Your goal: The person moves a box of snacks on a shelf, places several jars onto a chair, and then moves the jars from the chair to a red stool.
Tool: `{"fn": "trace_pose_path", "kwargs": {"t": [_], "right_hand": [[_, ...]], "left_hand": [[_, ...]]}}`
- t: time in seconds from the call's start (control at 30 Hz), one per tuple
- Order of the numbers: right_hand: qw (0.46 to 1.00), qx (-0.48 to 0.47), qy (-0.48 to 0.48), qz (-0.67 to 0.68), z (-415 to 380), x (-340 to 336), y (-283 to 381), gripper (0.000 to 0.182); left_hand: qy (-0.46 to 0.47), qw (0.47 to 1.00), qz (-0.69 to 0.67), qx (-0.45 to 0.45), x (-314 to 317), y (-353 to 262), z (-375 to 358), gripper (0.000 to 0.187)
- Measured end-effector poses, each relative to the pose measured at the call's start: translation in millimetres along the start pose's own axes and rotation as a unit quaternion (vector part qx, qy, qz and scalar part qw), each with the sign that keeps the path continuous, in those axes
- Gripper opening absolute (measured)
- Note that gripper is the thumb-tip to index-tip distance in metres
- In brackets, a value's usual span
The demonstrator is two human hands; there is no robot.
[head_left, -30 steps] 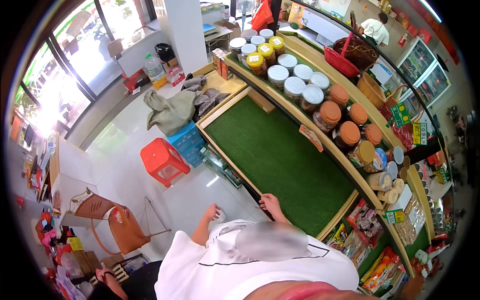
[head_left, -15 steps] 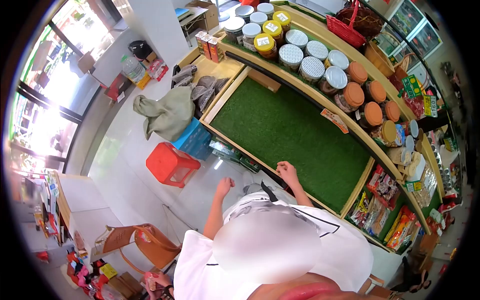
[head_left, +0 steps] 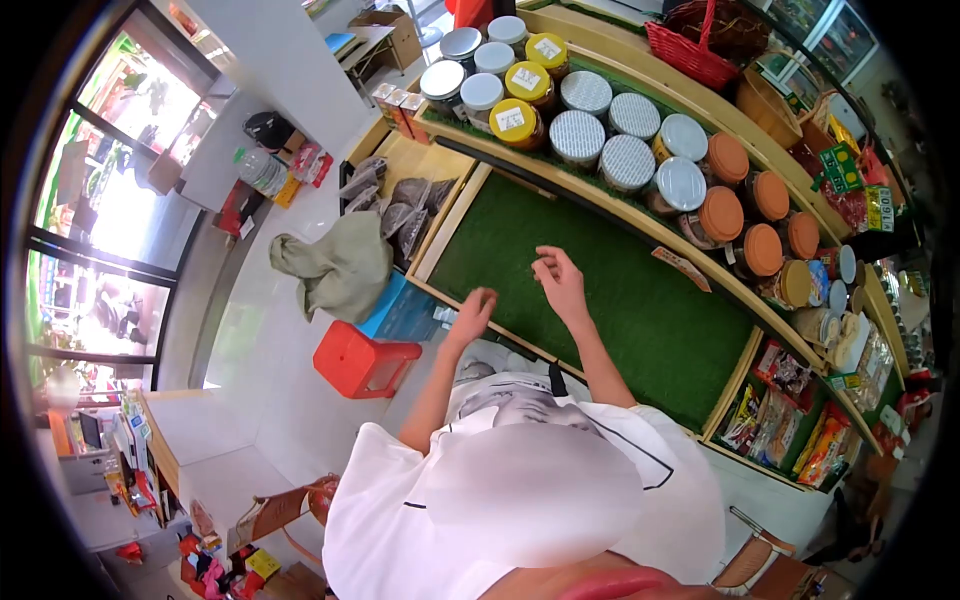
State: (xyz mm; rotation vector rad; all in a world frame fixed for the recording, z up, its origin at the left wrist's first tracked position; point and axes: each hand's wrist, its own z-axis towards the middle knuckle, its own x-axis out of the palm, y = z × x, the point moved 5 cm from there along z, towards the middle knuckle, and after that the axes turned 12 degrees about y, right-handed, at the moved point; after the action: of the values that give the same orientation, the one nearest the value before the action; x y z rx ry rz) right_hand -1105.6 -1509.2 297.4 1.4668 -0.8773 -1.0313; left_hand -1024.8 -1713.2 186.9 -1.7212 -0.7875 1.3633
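Note:
My left hand (head_left: 474,314) is raised at the front edge of the green turf-lined display tray (head_left: 630,310). Its fingers are loosely bent, a little blurred, with nothing seen in them. Farther in, my right hand (head_left: 562,284) hovers over the turf, fingers bent and apart, holding nothing. A wooden rim frames the turf. Neither hand appears to touch anything.
Lidded jars (head_left: 628,162) fill the raised shelf behind the turf. Bagged dark goods (head_left: 412,215) lie in the wooden bin to the left. A red stool (head_left: 352,360), a blue box (head_left: 398,308) and a grey-green cloth (head_left: 345,270) stand left. Packaged snacks (head_left: 775,425) sit right.
Both hands have moved up and forward, the right from the tray's front edge to over the turf, the left from beside it up to that edge. My view has shifted slightly.

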Motion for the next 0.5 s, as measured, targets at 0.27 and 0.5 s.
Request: {"fn": "trace_pose_path", "kwargs": {"t": [0.27, 0.5], "right_hand": [[0.945, -0.203, -0.172, -0.191, 93.6, 0.7, 159.0, 0.059], [0.906, -0.148, -0.261, -0.299, 178.7, 31.8, 169.8, 0.069]], "left_hand": [[-0.132, 0.964, -0.080, 0.216, -139.9, -188.8, 120.4, 0.036], [-0.259, 0.925, 0.064, 0.271, -202.6, -213.6, 180.6, 0.052]]}}
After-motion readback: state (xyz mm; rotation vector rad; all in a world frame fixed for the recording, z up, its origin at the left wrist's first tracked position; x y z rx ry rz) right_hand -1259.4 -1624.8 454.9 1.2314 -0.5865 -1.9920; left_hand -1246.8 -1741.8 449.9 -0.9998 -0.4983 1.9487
